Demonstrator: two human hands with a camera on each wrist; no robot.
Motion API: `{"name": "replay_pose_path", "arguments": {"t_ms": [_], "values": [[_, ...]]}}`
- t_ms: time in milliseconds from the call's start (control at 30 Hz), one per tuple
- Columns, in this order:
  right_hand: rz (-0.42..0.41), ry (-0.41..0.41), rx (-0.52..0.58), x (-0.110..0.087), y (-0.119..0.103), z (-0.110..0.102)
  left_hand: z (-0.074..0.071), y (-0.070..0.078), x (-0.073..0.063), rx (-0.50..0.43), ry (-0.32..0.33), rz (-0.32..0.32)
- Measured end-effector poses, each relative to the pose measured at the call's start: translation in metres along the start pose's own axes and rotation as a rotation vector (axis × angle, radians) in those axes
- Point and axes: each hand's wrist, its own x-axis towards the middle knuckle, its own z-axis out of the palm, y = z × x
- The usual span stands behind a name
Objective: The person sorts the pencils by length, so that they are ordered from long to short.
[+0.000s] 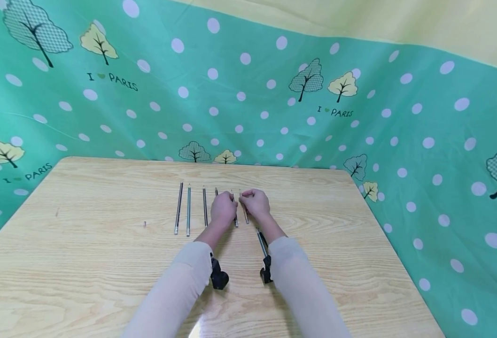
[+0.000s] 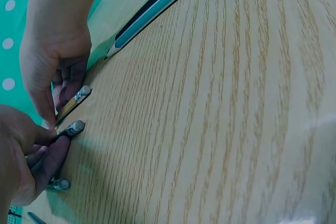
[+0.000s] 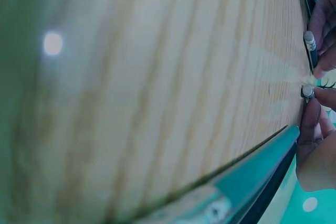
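My left hand [image 1: 224, 208] pinches a dark pencil [image 1: 235, 218] between thumb and fingers; its eraser end [image 2: 76, 126] points toward me. Close on its right, my right hand [image 1: 255, 203] pinches a yellowish pencil [image 1: 245, 215], whose eraser end shows in the right wrist view too. Both pencils lie nearly parallel, low over the wooden table [image 1: 117, 267]. Another pencil [image 1: 216, 191] is mostly hidden behind my left hand. A teal pencil [image 2: 152, 14], with a dark length alongside it, lies slanted under my right wrist.
Left of my hands, a dark pencil [image 1: 205, 206], a teal pencil [image 1: 188, 211] and a longer dark pencil [image 1: 178, 209] lie in a row, tips away from me. A tiny piece [image 1: 144, 224] lies farther left. A green dotted curtain [image 1: 240, 117] hangs behind the table.
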Motion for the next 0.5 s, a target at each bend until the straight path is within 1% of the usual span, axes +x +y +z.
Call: {"name": "replay_pose_path", "arguments": {"t_ms": [367, 500], "values": [[0.014, 0.002, 0.001, -0.0001, -0.001, 0.0001, -0.0015, 0.001, -0.0005, 0.015, -0.006, 0.007], [0.033, 0.003, 0.014, -0.0002, -0.002, -0.0001, -0.002, 0.0014, -0.0003, 0.016, -0.013, 0.005]]}}
